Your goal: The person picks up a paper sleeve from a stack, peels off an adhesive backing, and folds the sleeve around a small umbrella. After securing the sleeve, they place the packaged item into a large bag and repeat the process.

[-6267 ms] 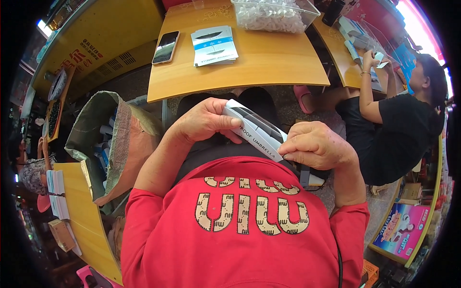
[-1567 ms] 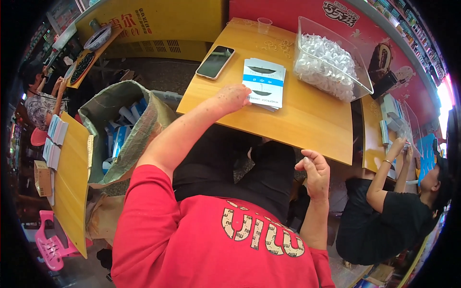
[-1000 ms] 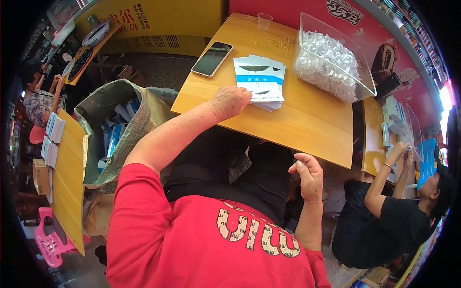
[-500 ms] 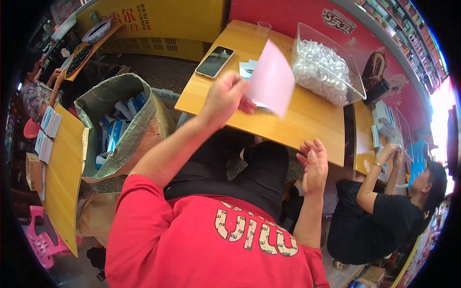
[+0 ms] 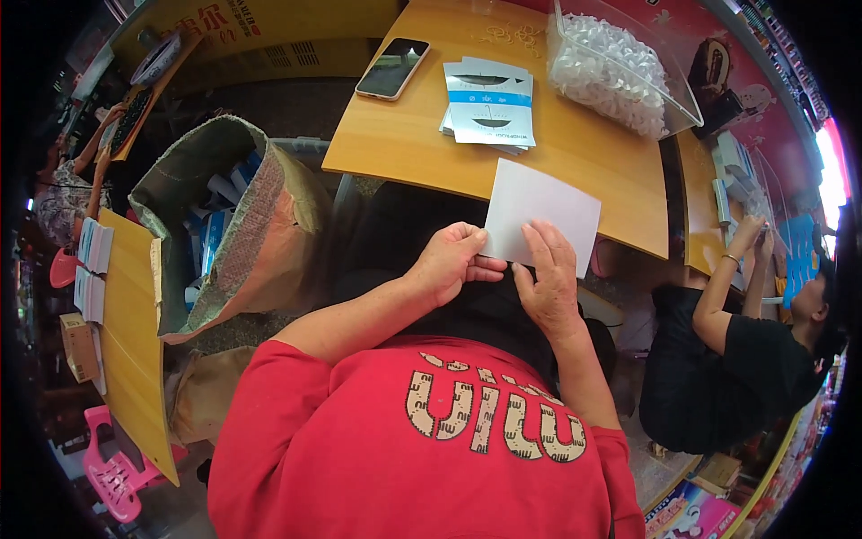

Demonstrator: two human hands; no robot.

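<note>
A white rectangular sheet of card (image 5: pixel 548 202) is tilted over the table's near edge, in front of my lap. My left hand (image 5: pixel 460 262) pinches its lower left corner between thumb and fingers. My right hand (image 5: pixel 549 278) lies with extended fingers on the sheet's face, near the lower edge, thumb apart. Just beyond the sheet, a stack of printed leaflets (image 5: pixel 489 130) with umbrella drawings and a blue band rests on the wooden table (image 5: pixel 404 148).
A phone (image 5: pixel 393 68) lies left of the leaflets. A clear bin (image 5: pixel 687 115) of whitish plastic pieces and several rubber bands (image 5: pixel 512 36) are farther back. At left stands a woven sack (image 5: pixel 287 216) with blue-white packages. A co-worker (image 5: pixel 736 359) sits at right.
My left hand has brought the sheet down and nearer to me; its pink side was showing before, now white. My right hand has come up onto it. The leaflet stack is uncovered.
</note>
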